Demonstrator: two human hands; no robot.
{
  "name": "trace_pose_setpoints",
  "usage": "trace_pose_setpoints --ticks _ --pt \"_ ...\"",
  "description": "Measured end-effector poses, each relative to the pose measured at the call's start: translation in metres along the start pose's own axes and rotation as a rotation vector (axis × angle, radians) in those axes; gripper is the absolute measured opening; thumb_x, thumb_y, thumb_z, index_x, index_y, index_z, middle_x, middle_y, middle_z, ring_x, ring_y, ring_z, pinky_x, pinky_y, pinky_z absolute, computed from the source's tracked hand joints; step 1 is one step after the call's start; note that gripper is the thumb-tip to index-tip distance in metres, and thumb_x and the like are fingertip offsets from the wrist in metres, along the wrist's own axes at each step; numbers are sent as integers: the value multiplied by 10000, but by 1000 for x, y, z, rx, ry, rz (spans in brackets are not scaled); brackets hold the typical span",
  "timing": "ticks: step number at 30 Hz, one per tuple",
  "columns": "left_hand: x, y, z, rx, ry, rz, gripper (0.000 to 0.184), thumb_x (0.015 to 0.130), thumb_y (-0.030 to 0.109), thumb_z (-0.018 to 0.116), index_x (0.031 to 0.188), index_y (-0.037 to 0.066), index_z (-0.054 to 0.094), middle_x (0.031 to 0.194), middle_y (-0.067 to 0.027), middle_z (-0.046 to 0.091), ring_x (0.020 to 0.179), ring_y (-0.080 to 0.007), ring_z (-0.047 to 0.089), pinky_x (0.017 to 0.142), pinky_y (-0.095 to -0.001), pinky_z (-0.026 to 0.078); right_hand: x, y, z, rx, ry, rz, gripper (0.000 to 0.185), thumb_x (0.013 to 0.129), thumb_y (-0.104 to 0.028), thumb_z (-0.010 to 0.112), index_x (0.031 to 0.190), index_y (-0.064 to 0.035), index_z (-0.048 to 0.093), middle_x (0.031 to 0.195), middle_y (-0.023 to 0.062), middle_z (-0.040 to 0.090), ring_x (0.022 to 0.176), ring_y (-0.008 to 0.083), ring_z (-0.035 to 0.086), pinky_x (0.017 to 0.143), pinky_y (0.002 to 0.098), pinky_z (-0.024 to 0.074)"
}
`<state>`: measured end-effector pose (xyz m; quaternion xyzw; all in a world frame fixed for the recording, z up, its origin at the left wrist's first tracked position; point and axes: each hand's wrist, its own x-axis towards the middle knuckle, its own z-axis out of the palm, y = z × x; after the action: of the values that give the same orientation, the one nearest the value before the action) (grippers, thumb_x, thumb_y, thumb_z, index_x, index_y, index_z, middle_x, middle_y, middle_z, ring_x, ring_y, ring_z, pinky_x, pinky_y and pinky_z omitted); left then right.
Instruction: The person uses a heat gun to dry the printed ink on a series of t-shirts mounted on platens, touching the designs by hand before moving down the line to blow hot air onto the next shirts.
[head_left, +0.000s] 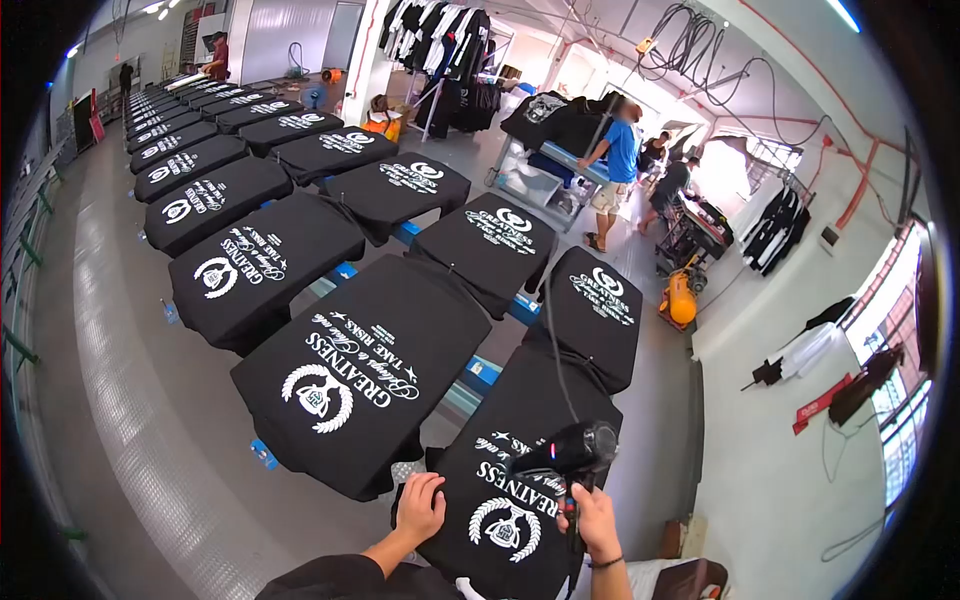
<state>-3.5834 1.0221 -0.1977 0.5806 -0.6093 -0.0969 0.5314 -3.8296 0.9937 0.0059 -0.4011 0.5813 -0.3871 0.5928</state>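
Note:
In my right hand (597, 522) is a black hair dryer (568, 450), gripped by its handle, its nozzle pointing left over a black T-shirt (570, 385). That shirt lies stretched on a board and carries a white print with "GREATNESS" and a wreath emblem, partly hidden by the dryer. My left hand (420, 508) rests at the shirt's left edge, fingers loosely bent, holding nothing that I can see. Left of it lies another printed black T-shirt (390, 300). The dryer's cord (556, 350) runs upward from it.
Rows of printed black shirts (270, 245) on boards over blue rails (478, 370) stretch to the far left. A person in a blue shirt (622, 150) stands beyond. Other shirts (440, 40) hang on a rack. An orange tank (682, 298) stands by the right wall.

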Motion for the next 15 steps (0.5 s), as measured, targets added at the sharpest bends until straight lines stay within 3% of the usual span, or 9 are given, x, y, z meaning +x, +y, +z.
trace_pose_setpoints --ticks 8,9,15 --pt "0 -2 2 -19 -46 -1 297 786 26 640 1081 19 603 1121 -154 600 1091 -360 550 971 -447 444 -48 24 -62 6 237 -43 260 991 -242 521 965 8 586 682 105 601 461 186 548 430 310 451" --pt "1 -1 0 -22 -51 3 297 786 26 640 1081 19 603 1121 -154 600 1091 -360 550 971 -447 444 -54 27 -72 16 254 -32 291 979 -299 539 1034 -16 574 692 83 590 471 181 555 439 308 456" --pt "1 -1 -1 -36 -93 12 298 791 33 640 1087 25 603 1119 -153 599 1084 -367 555 992 -456 437 -53 51 -115 -223 570 -130 270 980 -297 533 938 -32 566 660 73 574 433 177 528 398 318 443"
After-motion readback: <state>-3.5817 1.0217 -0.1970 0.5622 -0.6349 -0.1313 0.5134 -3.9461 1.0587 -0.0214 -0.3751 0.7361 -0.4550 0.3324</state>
